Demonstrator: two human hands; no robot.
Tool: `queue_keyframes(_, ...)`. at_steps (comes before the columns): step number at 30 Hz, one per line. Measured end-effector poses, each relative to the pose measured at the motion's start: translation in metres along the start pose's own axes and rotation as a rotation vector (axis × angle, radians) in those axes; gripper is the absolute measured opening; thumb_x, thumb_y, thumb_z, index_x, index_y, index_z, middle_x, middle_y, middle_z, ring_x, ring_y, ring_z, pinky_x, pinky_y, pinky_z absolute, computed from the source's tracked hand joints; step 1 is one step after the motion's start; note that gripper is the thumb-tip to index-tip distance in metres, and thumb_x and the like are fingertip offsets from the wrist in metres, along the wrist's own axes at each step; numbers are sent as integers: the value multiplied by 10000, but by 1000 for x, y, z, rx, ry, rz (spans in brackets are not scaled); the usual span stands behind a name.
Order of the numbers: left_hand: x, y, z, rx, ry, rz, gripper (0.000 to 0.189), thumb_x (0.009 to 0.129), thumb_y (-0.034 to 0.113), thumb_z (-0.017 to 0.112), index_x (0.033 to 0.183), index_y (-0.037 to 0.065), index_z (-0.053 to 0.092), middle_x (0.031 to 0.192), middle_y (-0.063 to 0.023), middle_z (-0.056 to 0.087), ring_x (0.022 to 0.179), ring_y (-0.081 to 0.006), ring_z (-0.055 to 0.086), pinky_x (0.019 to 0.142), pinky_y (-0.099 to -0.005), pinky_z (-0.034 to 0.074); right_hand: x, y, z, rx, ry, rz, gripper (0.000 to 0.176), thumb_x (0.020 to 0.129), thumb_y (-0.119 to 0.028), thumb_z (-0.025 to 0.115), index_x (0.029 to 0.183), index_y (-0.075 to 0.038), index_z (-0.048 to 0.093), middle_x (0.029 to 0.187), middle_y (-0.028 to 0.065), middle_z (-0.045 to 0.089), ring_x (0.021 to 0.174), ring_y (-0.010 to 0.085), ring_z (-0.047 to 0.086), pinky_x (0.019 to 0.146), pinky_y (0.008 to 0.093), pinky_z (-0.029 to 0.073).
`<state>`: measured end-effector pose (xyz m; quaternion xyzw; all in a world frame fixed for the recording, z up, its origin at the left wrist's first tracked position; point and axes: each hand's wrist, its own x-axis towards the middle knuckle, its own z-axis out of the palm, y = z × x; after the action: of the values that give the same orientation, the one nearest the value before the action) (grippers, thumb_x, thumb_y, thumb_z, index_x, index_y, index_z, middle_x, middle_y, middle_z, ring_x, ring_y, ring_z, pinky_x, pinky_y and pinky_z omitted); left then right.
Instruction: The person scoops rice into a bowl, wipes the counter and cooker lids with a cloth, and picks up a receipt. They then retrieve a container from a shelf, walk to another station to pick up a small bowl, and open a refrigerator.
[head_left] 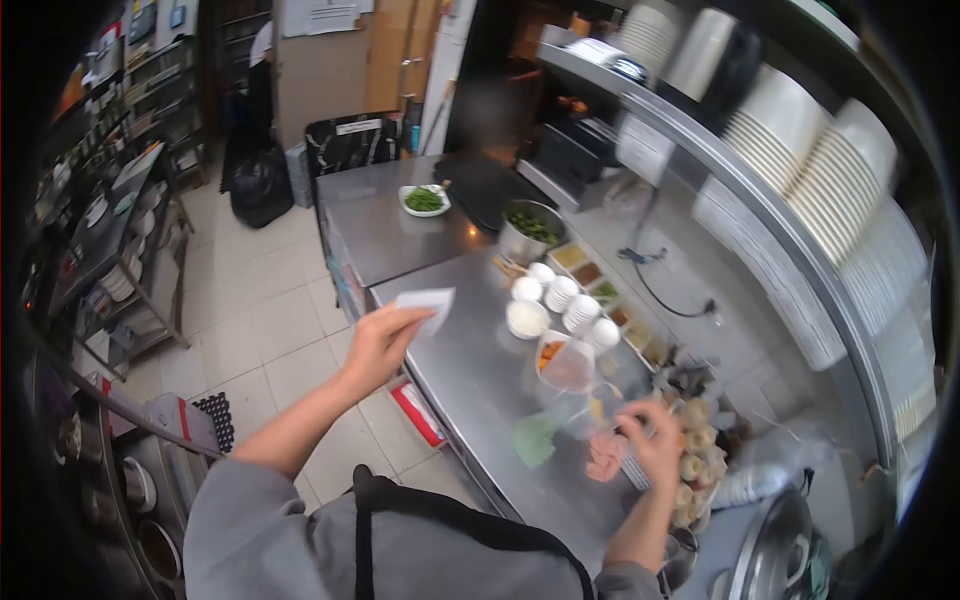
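Over the near edge of the steel counter (pixel 470 350), my left hand (pixel 378 345) pinches a small white paper slip (pixel 430 300) between thumb and fingers. On the right, my right hand (pixel 655 440) hovers above the counter with its fingers curved and apart, slightly blurred; nothing shows between them. Just left of its fingertips lies a crumpled pink cloth (pixel 604 456). Farther left, a green cloth or bag (pixel 535 440) is spread on the steel. Beyond them stands a clear plastic container (pixel 567 365) with orange pieces in it.
White cups (pixel 560 293) cluster beside a white bowl (pixel 528 319). Behind are a pot of greens (pixel 530 230) and a row of condiment trays (pixel 590 272). A dish of green vegetables (pixel 424 201) stands farther back. Stacked bowls (pixel 775 125) fill the shelf overhead; a metal lid (pixel 775 550) sits at right.
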<state>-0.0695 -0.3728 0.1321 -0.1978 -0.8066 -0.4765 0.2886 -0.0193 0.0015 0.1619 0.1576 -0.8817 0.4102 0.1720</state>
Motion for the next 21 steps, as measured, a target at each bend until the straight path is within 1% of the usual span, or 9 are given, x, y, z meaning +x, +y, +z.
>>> queue_keyframes(4, -74, -61, -101, 304, 80, -119, 228, 772, -88, 505, 940, 1, 630, 904, -162, 620, 827, -290, 611, 710, -295, 466, 36, -15, 166, 74, -338, -102, 125, 749, -137, 644, 795, -28, 604, 767, 107, 610, 777, 271, 584, 695, 350, 449)
queue_keyframes(6, -98, -80, -153, 341, 233, -301, 225, 766, -101, 497, 922, -6, 629, 868, -157, 618, 791, -288, 609, 679, -298, 466, 52, -45, 241, -19, -488, -218, 142, 765, -177, 620, 812, -46, 597, 789, 115, 609, 796, 298, 575, 710, 376, 451)
queue_keyframes(10, -130, -121, -241, 464, 420, -335, 228, 739, -115, 507, 899, -8, 631, 868, -156, 616, 746, -288, 606, 641, -295, 462, 78, -114, 385, 140, -727, -489, 132, 779, -181, 594, 824, -63, 557, 766, 104, 581, 792, 290, 562, 694, 389, 445)
queue_keyframes(12, -139, -139, -282, 616, 391, -407, 219, 733, -95, 541, 911, -2, 629, 937, -158, 616, 812, -301, 604, 699, -317, 468, 87, -149, 452, 179, -791, -593, 127, 780, -182, 592, 808, -65, 550, 757, 100, 578, 800, 285, 560, 696, 385, 444)
queue_keyframes(13, -138, -147, -299, 686, 312, -410, 211, 743, 3, 610, 952, 28, 631, 1052, -129, 602, 1013, -318, 550, 854, -387, 425, 93, -165, 479, 206, -849, -692, 125, 781, -182, 590, 792, -67, 544, 747, 96, 574, 809, 281, 558, 699, 382, 443)
queue_keyframes(14, -130, -150, -314, 706, 319, -422, 211, 743, 3, 610, 952, 28, 631, 1052, -129, 602, 1013, -318, 550, 854, -387, 425, 102, -182, 497, 225, -861, -705, 125, 781, -182, 590, 792, -67, 544, 747, 96, 574, 809, 281, 558, 699, 382, 443)
queue_keyframes(16, -113, -150, -334, 770, -2, -353, 254, 747, 148, 660, 982, 57, 629, 1131, -86, 580, 1188, -313, 427, 980, -462, 314, 117, -217, 532, 288, -952, -784, 124, 779, -185, 590, 792, -71, 543, 747, 86, 576, 792, 276, 557, 703, 384, 442)
queue_keyframes(18, -112, -177, -350, 643, -164, -423, 312, 740, 245, 671, 1014, 99, 631, 1156, -33, 576, 1240, -283, 375, 1032, -483, 240, 139, -234, 570, 335, -995, -817, 127, 775, -187, 596, 787, -71, 545, 743, 82, 576, 783, 272, 556, 700, 378, 443)
queue_keyframes(21, -104, -230, -365, 671, -223, -395, 274, 756, 271, 649, 941, 69, 634, 1091, -62, 594, 1198, -267, 424, 996, -496, 283, 188, -247, 615, 367, -997, -754, 133, 752, -177, 627, 771, -68, 555, 748, 76, 576, 772, 261, 552, 696, 353, 445)
